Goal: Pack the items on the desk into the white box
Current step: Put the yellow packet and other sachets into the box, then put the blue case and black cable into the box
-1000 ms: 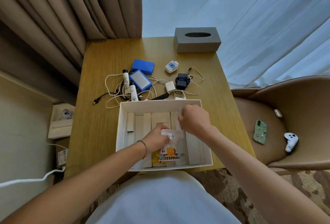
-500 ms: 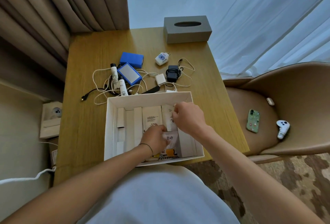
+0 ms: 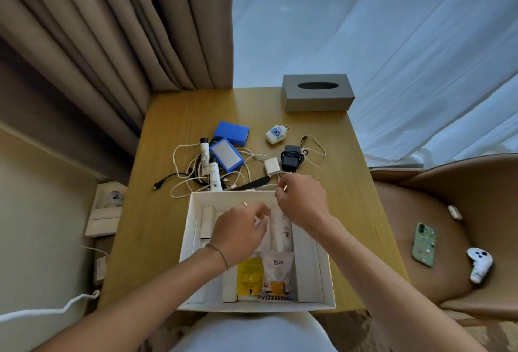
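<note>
The white box (image 3: 193, 228) sits at the desk's near edge. A yellow packet (image 3: 249, 278) and a white snack pouch (image 3: 277, 276) lie between its white dividers. My left hand (image 3: 241, 231) hovers over the box's middle, fingers apart and empty. My right hand (image 3: 302, 200) is at the far right rim with curled fingers beside a white cable (image 3: 314, 141); I cannot tell if it touches it. Behind the box lie two blue boxes (image 3: 232, 133), two white tubes (image 3: 205, 152), a patterned white plug (image 3: 276, 134), a black adapter (image 3: 291, 154) and a white cube charger (image 3: 271, 166).
A grey tissue box (image 3: 318, 92) stands at the desk's far right corner. The tan chair (image 3: 420, 191) to the right holds a green phone (image 3: 423, 243) and a white controller (image 3: 480, 264). Curtains hang behind the desk, and a black cable (image 3: 168, 179) trails left.
Both hands have let go of the snack pouch, which now lies in the box's near part. My left hand rose to the middle; my right hand moved to the far rim.
</note>
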`<action>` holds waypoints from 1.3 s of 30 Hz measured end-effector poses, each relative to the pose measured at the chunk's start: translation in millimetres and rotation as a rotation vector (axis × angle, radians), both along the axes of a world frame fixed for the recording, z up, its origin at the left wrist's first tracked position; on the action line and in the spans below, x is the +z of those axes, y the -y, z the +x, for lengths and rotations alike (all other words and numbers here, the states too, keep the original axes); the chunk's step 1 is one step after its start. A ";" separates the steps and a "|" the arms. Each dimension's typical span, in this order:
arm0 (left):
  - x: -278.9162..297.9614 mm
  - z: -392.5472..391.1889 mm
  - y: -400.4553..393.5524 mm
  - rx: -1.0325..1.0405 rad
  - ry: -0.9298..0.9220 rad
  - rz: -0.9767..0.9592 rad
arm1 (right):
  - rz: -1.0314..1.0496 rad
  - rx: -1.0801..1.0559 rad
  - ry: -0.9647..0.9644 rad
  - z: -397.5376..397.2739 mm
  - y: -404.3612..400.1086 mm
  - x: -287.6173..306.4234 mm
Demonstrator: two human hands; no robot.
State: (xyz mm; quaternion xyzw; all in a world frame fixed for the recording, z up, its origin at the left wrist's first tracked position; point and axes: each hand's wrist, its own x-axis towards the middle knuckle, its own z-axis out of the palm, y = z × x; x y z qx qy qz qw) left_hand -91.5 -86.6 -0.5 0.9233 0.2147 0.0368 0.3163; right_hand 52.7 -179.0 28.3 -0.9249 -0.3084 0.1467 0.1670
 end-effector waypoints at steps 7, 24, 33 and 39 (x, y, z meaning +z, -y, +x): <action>28.5 14.5 -68.1 0.169 0.154 -0.048 | -0.012 0.069 -0.045 24.7 -72.8 -9.0; 2.1 -5.1 -175.0 0.419 -0.077 -0.041 | -0.206 0.174 -0.110 38.3 -216.5 -112.5; -1.2 1.8 -186.6 0.442 -0.013 -0.092 | 0.046 0.065 -0.124 41.8 -220.3 -111.6; 6.1 29.3 -189.3 0.378 0.081 -0.085 | 0.388 0.044 -0.138 40.7 -196.3 -70.6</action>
